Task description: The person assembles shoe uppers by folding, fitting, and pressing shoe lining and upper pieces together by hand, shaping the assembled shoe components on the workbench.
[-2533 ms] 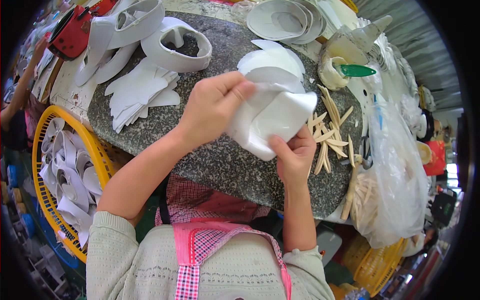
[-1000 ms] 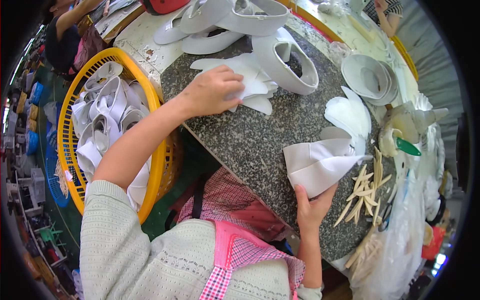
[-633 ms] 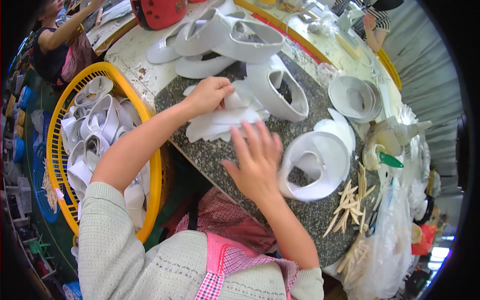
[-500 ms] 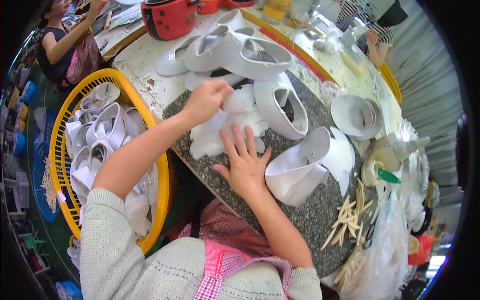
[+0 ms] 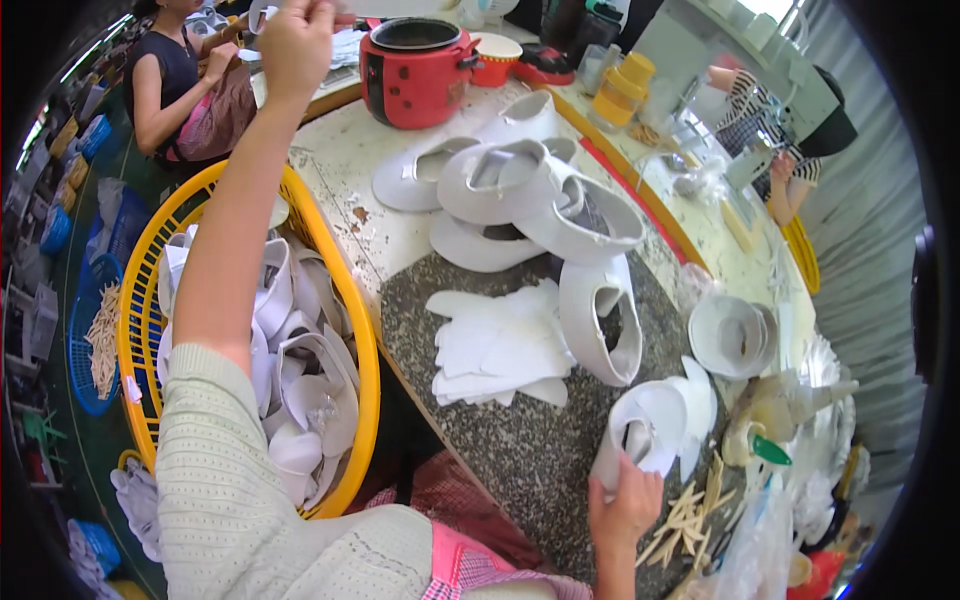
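Note:
My left hand [image 5: 300,50] is raised high at the top edge, beyond the yellow basket. Its fingers are pinched together, and what they hold, if anything, is cut off or unclear. Low on the right, my right hand [image 5: 625,505] grips the near rim of a white shoe upper [image 5: 650,420] on the dark speckled board [image 5: 500,440]. Flat white cut pieces [image 5: 500,340] lie in a loose stack at the board's middle. Another white upper [image 5: 603,320] lies beside them, and several more [image 5: 500,180] are heaped behind. White scalloped pieces [image 5: 698,410] lie just right of the gripped upper.
A yellow basket [image 5: 368,400] full of white uppers stands at my left. Thin wooden sticks [image 5: 685,525] lie near my right hand. Stacked white bowls [image 5: 730,335] and a clear plastic bag [image 5: 755,540] are on the right. A red pot [image 5: 415,80] stands behind; two people work farther off.
My left hand has left the white pieces and risen to the top left. My right hand has lifted off the stack and moved right, onto the upper. The view has shifted too.

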{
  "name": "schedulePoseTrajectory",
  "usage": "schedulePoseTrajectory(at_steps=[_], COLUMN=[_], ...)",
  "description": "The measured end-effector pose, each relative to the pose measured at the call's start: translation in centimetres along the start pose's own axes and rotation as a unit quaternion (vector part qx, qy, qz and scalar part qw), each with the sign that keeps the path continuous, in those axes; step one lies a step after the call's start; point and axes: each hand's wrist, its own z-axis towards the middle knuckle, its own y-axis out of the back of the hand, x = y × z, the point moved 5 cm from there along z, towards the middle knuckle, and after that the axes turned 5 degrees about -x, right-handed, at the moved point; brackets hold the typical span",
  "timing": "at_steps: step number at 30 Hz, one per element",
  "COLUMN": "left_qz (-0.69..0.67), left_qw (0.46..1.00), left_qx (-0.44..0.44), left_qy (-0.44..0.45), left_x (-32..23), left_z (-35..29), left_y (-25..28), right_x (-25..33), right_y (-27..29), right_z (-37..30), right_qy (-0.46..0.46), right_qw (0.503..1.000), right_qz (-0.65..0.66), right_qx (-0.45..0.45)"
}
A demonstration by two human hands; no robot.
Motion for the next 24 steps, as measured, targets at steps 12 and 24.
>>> schedulePoseTrajectory(at_steps=[12,24], left_qz=[0.214,0.360], left_qw=[0.941,0.783], left_qx=[0.196,0.507], left_qy=[-0.173,-0.018], left_x=[14.0,19.1], left_z=[0.6,2.3], left_y=[-11.8,-19.2], right_x=[-0.2,-2.3], right_y=[-2.4,-4.1], right_z=[-5.0,-4.5], right_qy=[-0.158,-0.159], right_qw=[0.855,0.927], right_qz=[0.417,0.318], right_qx=[-0.266,-0.123])
